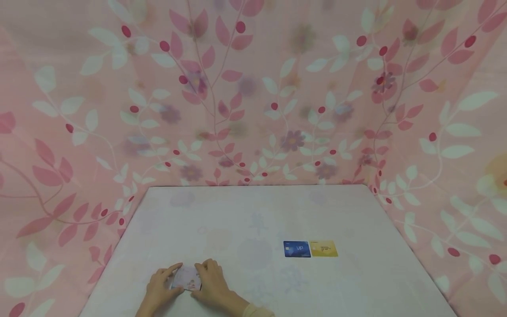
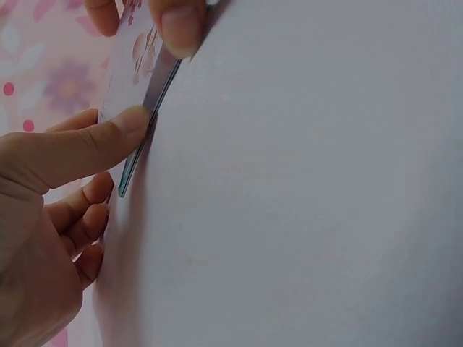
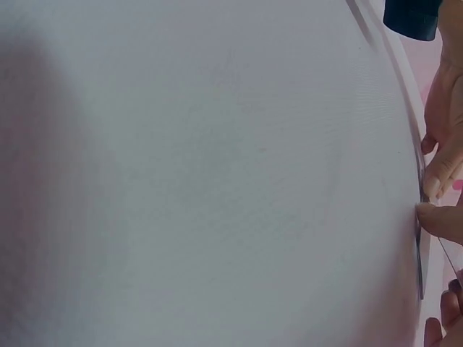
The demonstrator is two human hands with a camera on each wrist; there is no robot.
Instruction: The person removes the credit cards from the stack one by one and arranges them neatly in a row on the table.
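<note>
A thin, pale rectangular piece (image 1: 187, 278) with a reddish pattern lies low on the white table, left of centre. My left hand (image 1: 160, 286) grips its left side, the thumb on the near edge and the fingers at the far side. At the right side, my right hand (image 1: 215, 284) holds it between thumb and fingers. In the left wrist view, the patterned face of the piece (image 2: 137, 58) and its dark, glossy edge show, with both thumbs on that edge. The right wrist view shows it only edge-on, partly hidden by the hands.
To the right on the white table (image 1: 257, 220), a blue VIP card (image 1: 297, 249) and a yellow card (image 1: 324, 248) lie side by side. Floral pink cloth (image 1: 253, 110) hangs behind the table and at both sides. A dark band-like object (image 3: 412, 18) is near the left wrist.
</note>
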